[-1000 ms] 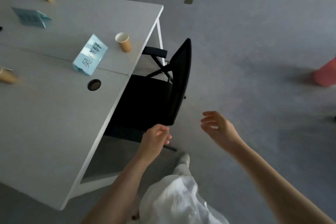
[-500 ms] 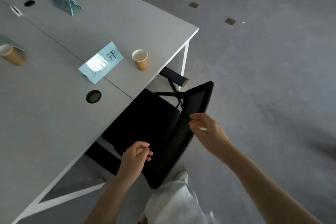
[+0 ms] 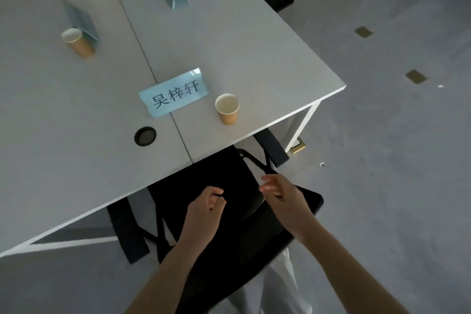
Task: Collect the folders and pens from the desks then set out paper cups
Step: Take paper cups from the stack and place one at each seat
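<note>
Hands hover over the black mesh office chair (image 3: 229, 227): your left hand (image 3: 206, 208) is a loose, empty fist, your right hand (image 3: 283, 197) relaxed, gripping nothing. Beyond them, the brown paper cup (image 3: 227, 108) stands beside a pale-blue name card (image 3: 174, 92) on the smooth grey desk (image 3: 76, 135), nearer than before.

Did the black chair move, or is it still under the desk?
Cannot tell. The camera swings between pictures. The black chair sits tucked at the same desk corner below the nearest paper cup, as before; both hands hover above it.
</note>
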